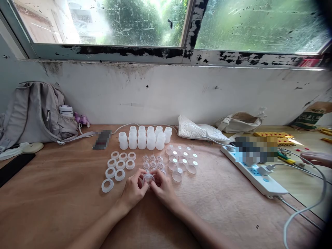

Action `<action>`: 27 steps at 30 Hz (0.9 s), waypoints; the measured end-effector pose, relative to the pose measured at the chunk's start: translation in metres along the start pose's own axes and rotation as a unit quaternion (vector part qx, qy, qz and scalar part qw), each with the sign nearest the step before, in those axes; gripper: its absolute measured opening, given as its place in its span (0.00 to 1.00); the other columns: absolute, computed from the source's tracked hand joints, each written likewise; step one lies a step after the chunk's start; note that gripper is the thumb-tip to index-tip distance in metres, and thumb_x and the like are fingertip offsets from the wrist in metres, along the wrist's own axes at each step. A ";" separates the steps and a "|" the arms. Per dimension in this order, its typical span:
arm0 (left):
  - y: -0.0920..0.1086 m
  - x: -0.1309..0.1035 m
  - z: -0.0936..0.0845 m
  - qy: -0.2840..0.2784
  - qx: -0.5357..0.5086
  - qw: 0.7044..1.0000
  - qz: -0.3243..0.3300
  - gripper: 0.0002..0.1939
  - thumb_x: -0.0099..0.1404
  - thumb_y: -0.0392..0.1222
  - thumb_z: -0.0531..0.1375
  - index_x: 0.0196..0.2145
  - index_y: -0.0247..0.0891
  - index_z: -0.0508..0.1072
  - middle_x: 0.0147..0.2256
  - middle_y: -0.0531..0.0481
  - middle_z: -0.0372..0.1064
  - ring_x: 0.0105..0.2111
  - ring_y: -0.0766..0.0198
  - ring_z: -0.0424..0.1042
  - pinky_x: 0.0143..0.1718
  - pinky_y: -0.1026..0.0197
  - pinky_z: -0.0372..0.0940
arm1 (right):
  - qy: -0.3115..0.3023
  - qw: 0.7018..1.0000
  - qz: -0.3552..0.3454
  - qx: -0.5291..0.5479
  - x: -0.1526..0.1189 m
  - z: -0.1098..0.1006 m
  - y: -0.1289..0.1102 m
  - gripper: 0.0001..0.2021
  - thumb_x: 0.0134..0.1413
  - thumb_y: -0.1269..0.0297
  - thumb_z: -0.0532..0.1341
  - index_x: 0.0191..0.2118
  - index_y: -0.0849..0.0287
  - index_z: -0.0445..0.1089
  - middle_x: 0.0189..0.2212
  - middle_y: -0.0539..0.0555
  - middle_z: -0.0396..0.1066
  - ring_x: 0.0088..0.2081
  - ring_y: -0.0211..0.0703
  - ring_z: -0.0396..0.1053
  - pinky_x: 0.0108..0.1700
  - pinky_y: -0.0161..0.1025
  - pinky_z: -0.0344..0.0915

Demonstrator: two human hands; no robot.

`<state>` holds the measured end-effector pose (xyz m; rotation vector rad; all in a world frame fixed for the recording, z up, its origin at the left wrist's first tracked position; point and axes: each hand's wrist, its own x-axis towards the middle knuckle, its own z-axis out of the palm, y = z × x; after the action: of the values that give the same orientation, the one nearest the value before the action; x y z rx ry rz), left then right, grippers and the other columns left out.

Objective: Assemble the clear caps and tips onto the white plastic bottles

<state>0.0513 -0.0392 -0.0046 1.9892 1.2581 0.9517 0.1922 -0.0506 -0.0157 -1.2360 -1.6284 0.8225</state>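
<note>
My left hand (135, 186) and my right hand (163, 188) meet at the table's middle. Between their fingertips and thumbs they grip a translucent ring-shaped plastic piece (148, 178); whether another part sits inside it I cannot tell. Just beyond the hands are several clear nipple-shaped pieces (152, 158) with round flanges, the nearest partly covered by my fingers. To the left lie several frosted screw rings (110, 172). On the right are several clear round discs or caps (177, 175), some with a pale spot. Behind them stand several small frosted bottles (151, 141), upright and without lids.
A phone (102, 139) and a grey backpack (38, 110) are at the left. A white plastic package (202, 131) lies by the wall. At right, a white power strip (254, 174) with looping cables (321, 193) borders another table, where another person's hand (317, 159) shows.
</note>
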 end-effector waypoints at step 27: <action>0.000 -0.002 0.006 -0.031 -0.211 0.973 -0.084 0.10 0.61 0.46 0.51 0.27 0.37 0.59 0.18 0.60 0.56 0.14 0.74 0.56 0.15 0.70 0.51 | -0.003 0.999 0.018 0.038 0.003 -0.004 -0.007 0.09 0.51 0.62 0.54 0.25 0.61 0.64 0.18 0.48 0.62 0.20 0.33 0.58 0.22 0.30 0.55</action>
<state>0.0552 -0.0413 -0.0085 1.5463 1.0649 0.9706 0.1927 -0.0502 -0.0070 -1.2149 -1.5683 0.9027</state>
